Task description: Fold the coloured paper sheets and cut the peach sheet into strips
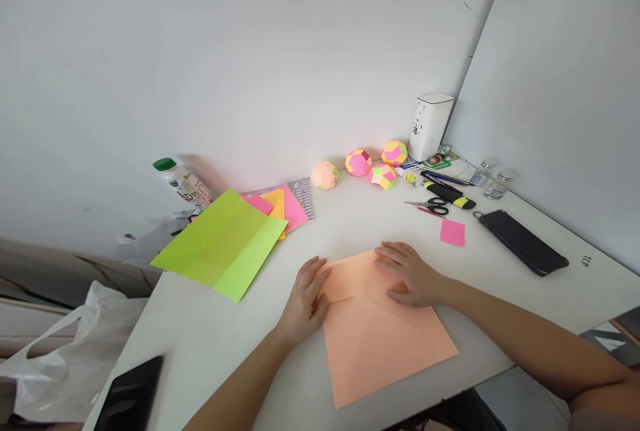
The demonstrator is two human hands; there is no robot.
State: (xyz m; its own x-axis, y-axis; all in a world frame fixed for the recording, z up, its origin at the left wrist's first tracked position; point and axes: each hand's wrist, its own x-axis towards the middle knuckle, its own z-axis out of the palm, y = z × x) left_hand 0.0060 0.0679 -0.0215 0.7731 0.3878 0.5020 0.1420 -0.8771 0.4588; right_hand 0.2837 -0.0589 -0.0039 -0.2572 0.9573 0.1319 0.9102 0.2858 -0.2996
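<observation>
White tabletop, creased peach paper, left fingers and right fingers loosely spread

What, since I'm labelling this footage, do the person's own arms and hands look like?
The left hand and right hand are ungloved, with no ring, watch or bracelet visible. The left forearm and right forearm show no sleeves or markings. Nails are too small to judge.
</observation>
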